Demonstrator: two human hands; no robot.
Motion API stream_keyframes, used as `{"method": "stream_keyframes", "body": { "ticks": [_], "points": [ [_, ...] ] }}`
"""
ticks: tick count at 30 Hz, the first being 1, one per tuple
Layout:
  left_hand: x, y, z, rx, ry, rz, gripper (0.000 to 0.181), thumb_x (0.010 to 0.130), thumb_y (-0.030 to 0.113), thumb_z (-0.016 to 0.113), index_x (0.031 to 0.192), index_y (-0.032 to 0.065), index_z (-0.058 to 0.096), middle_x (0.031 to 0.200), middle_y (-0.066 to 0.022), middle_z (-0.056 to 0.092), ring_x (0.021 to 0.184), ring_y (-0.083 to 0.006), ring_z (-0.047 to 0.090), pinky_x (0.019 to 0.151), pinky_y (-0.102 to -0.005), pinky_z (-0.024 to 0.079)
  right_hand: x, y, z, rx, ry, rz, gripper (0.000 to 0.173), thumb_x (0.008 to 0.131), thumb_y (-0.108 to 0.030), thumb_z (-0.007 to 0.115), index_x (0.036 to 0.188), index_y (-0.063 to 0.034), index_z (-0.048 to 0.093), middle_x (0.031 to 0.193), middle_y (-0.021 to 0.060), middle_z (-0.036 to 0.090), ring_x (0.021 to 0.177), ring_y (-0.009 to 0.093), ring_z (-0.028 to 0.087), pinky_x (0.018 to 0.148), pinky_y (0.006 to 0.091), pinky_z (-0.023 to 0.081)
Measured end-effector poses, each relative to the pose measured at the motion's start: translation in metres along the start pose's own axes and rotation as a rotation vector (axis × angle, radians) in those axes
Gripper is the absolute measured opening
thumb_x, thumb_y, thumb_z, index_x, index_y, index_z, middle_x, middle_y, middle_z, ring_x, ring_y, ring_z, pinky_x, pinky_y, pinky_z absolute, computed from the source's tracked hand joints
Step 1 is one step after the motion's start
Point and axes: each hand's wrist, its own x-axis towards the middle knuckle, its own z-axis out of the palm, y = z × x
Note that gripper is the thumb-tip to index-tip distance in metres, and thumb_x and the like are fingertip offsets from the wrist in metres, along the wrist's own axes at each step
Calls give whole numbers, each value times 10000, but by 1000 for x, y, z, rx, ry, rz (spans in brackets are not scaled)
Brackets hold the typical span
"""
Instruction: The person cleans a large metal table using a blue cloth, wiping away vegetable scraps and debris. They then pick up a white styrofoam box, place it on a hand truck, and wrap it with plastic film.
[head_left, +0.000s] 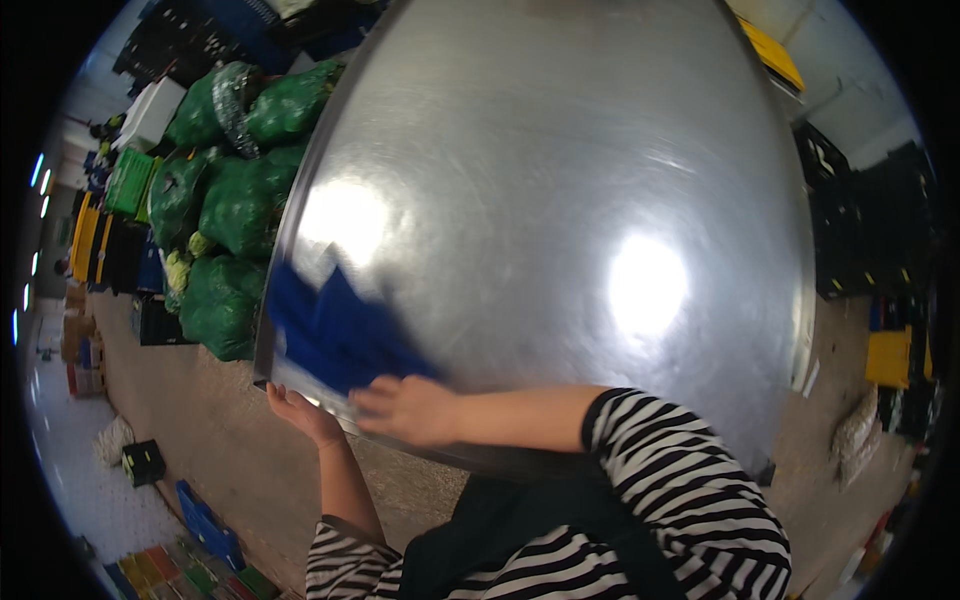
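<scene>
A blue cloth (337, 330) lies bunched on the stainless steel tabletop (517, 187), by its near left corner. My right hand (409, 409) reaches across my body to the cloth's near end and grips it; motion blurs the hand and cloth. Just below the table's near edge, close to that corner, my left hand (304, 412) is held palm up with its fingers extended. It appears to hold nothing.
Green mesh sacks (247, 195) of vegetables are stacked along the table's left side. Black crates (870, 225) stand to the right. A white sack (856, 442) lies on the floor there, and a blue crate (210, 525) is at lower left.
</scene>
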Motion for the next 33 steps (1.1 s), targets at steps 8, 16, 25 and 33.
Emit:
{"method": "stream_keyframes", "body": {
  "ticks": [8,16,25,33],
  "points": [
    [-2,20,3,75,-173,125,599,980,404,351,1406,-3,247,1440,-165,266,1321,-288,266,1082,-400,213,165,128,40,-374,69,-49,203,800,-359,551,912,-241,672,1024,-21,571,1139,253,411,823,421,365],
    [-13,26,-22,187,-254,40,549,991,390,367,1367,-9,331,1415,-153,334,1313,-277,314,1092,-395,223,41,329,-172,-690,464,821,265,875,-307,458,1009,-199,659,1164,35,574,1192,279,433,870,486,412],
    [12,20,-4,87,-291,11,505,994,335,375,1308,-61,381,1335,-171,400,1254,-264,379,1063,-353,274,-460,220,-264,-1004,794,2004,396,931,-400,368,1264,-243,512,1359,75,448,1273,350,358,987,521,360],
    [30,-4,-1,243,-262,35,565,983,385,399,1326,-62,362,1345,-234,406,1204,-331,448,998,-371,385,-518,-45,-111,-1098,467,1903,281,883,-202,512,1142,-131,594,1176,60,568,1059,307,510,868,400,466]
  ]
}}
